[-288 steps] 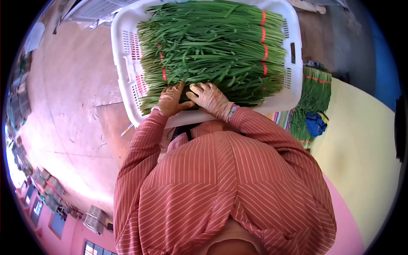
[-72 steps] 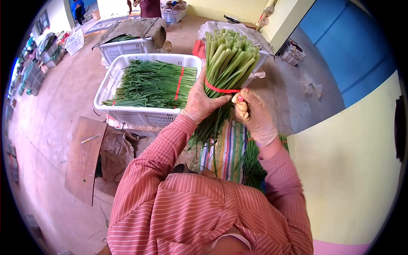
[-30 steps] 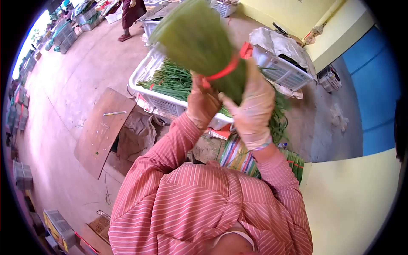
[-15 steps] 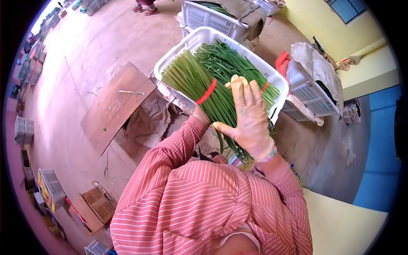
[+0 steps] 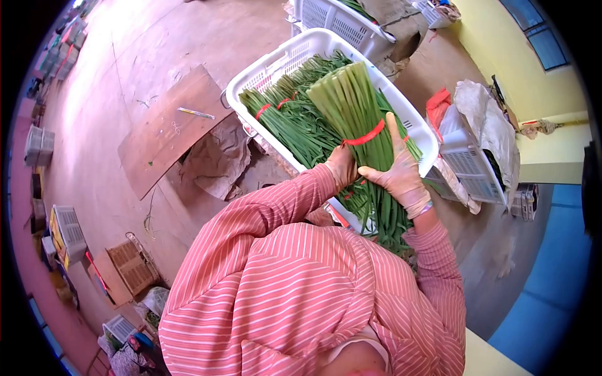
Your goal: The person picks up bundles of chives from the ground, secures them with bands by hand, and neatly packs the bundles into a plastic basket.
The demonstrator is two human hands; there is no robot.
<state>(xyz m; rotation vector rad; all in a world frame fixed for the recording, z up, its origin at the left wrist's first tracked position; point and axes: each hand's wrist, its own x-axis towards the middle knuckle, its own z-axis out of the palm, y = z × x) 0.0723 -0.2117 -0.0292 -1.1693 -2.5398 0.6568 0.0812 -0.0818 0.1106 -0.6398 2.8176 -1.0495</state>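
Note:
A large bundle of garlic chives (image 5: 348, 103), tied with a red band, is tilted over the white crate (image 5: 251, 72), pale cut ends pointing away from me. My left hand (image 5: 342, 168) grips its left side just below the band, fingers partly hidden by the stems. On the right side, my gloved right hand (image 5: 406, 180) holds the bundle, thumb across the front and one finger stretched along the edge; its other fingers are hidden. Leafy ends hang down toward my lap. More banded chives (image 5: 285, 125) lie inside the crate on the left.
A brown board (image 5: 172, 128) with a pen-like stick on it stands left of the crate, beside crumpled sacking (image 5: 219, 156). Another white crate (image 5: 338, 28) is behind. Covered crates (image 5: 470, 166) stand at the right near the yellow wall.
The held bundle has swung from the crate's left side to its right. My right hand has gone from flat over the chives to around the bundle's side. Banded chives at crate left are uncovered.

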